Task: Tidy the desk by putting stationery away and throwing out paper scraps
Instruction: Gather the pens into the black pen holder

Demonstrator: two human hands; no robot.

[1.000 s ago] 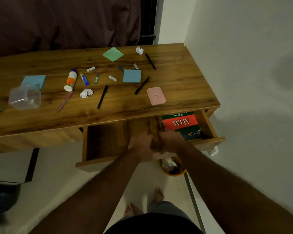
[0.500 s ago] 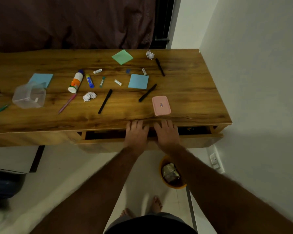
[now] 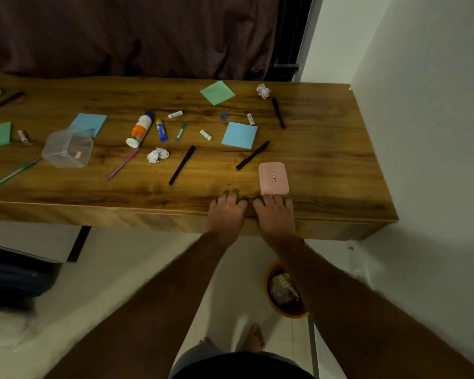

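Drawer now pushed fully home, both flat on its front: left hand and right hand, fingers straight, gripping nothing. Just beyond the right fingertips, pink case; farther out on the wooden desk, pens, sticky notes, paper scraps. Under the wrists, orange bin.

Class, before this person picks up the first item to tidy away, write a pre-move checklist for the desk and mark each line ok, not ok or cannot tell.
1. Both hands free: left hand and right hand lie flat on the desk front edge, holding nothing. Ok.
2. Drawer open to take stationery: the drawer front sits flush. Not ok.
3. Clear plastic container free to fill: looks empty. Ok.
4. Bin within range: on the floor below the right forearm. Ok.
5. Scraps located: crumpled paper mid-desk, another at the back. Ok.
6. Pink case contents: lid closed. Cannot tell.
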